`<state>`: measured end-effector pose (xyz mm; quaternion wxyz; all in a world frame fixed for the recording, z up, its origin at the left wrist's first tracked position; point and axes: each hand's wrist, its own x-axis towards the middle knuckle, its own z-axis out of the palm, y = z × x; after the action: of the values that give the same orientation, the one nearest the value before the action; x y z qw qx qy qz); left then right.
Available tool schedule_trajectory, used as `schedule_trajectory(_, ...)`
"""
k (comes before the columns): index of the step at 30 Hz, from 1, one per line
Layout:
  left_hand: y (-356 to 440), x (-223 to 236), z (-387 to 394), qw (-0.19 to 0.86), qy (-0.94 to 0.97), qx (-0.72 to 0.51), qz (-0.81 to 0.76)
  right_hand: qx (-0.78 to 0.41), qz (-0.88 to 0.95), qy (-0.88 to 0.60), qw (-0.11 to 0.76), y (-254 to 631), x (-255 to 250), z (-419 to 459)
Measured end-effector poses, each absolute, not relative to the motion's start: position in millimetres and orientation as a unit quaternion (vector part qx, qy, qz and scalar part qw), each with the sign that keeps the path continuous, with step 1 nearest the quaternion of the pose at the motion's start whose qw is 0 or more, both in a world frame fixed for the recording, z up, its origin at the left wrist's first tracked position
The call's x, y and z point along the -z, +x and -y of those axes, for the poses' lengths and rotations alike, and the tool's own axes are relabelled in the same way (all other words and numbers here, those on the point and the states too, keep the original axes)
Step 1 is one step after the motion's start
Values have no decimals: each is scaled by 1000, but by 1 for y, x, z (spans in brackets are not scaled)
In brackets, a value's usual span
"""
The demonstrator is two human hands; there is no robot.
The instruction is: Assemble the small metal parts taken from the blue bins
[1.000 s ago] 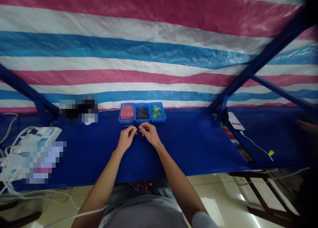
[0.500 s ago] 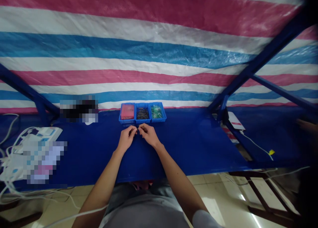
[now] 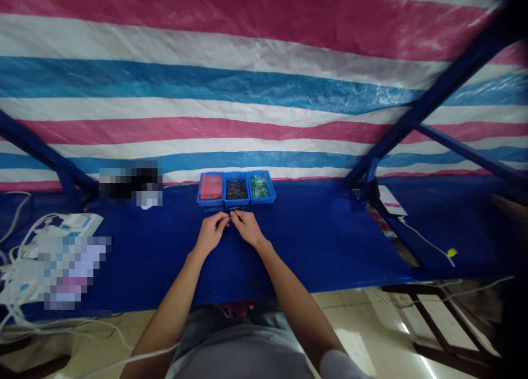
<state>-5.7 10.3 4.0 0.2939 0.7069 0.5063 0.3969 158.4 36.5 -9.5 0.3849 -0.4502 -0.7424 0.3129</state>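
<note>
My left hand and my right hand meet fingertip to fingertip above the blue table. Both are closed in a pinch; whatever lies between the fingertips is too small to make out. Just beyond them, a few thin, screw-like pieces lie on the table. Behind these stand three blue bins side by side. Flat pink-red items fill the left bin, a heap of dark, thin screw-like pieces the middle one, and green, partly clear pieces the right one.
White power strips and cables crowd the table's left end, beside blurred-out items. A white power bank-like device with a cable lies at right, near a blue frame post. Another person's hand shows at the far right.
My hands have drawn slightly toward me, away from the bins, still pinched together. The thin pieces in front of the middle bin now show past my fingers.
</note>
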Motion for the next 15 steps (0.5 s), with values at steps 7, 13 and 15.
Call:
schedule_trajectory(7, -7, 0, -12, 276, 702, -407, -514, -338, 741, -415, 406, 159, 0, -29)
schedule_trajectory(13, -7, 1, -12, 269, 700, -406, -523, -303, 754, -422, 401, 158, 4, -31)
schedule_trajectory(15, -7, 0, -12, 268, 702, -404, -522, -293, 754, -428, 402, 158, 6, -31)
